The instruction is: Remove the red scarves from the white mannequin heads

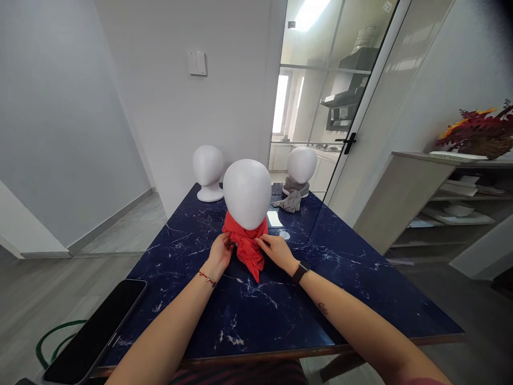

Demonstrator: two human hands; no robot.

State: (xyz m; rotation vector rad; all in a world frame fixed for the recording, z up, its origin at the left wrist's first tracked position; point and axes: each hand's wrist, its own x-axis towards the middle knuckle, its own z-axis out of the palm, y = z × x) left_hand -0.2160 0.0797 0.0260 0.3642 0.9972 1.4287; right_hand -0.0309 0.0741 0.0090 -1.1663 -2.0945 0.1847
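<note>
A white foam mannequin head [247, 192] stands upright in the middle of the table. Wrapped around its neck is a red scarf [249, 251], knotted or bunched in front with a pointed end hanging down onto the tabletop. My left hand [220, 252], a beaded bracelet at its wrist, has its curled fingers on the left edge of the scarf. On the other side, my right hand [277, 250], with a dark watch on the wrist, pinches the scarf between thumb and fingers. The cloth partly hides the left fingertips.
On the dark blue marbled table [172, 289], a bare foam head [208, 168] stands back left; another foam head [302, 164] with a grey scarf [292, 200] is back right. A phone [98, 331] juts over the left edge. Beyond are a glass door [312, 80] and a shelf [425, 160].
</note>
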